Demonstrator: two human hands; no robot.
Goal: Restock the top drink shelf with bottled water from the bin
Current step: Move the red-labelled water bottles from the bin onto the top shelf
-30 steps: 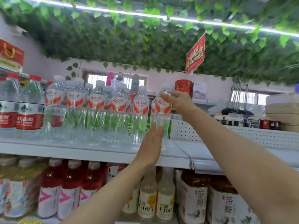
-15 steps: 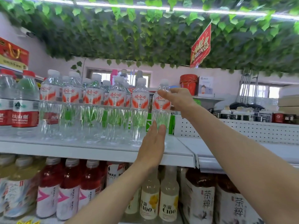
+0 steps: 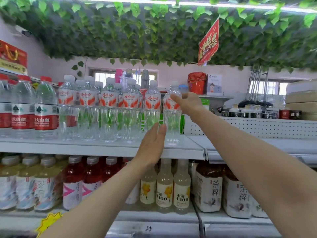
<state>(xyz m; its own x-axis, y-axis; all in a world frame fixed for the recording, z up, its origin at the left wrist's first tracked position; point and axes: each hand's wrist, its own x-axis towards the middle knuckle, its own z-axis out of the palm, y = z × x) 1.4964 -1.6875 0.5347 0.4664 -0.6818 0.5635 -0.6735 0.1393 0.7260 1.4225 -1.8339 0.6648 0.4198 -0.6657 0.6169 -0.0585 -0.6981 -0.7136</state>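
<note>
Bright, even light from a ceiling strip [image 3: 103, 0]; edges bowed, lower corners blurred.

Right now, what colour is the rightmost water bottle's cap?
White cap, clear plastic bottle; head view.

- One view only: wide-angle head cam, riding on the person's head, facing the top shelf [image 3: 96, 148] roughly head-on.
- It's sitting close in: both forearms are filling the lower frame, with left hand [image 3: 151, 145] and right hand [image 3: 187, 103] sitting mid-frame at the end water bottle [image 3: 172, 121].
- Framing is running from the leafy ceiling [image 3: 137, 31] down to the lower shelf [image 3: 154, 219] of drinks, with shelving spanning the full width.
</note>
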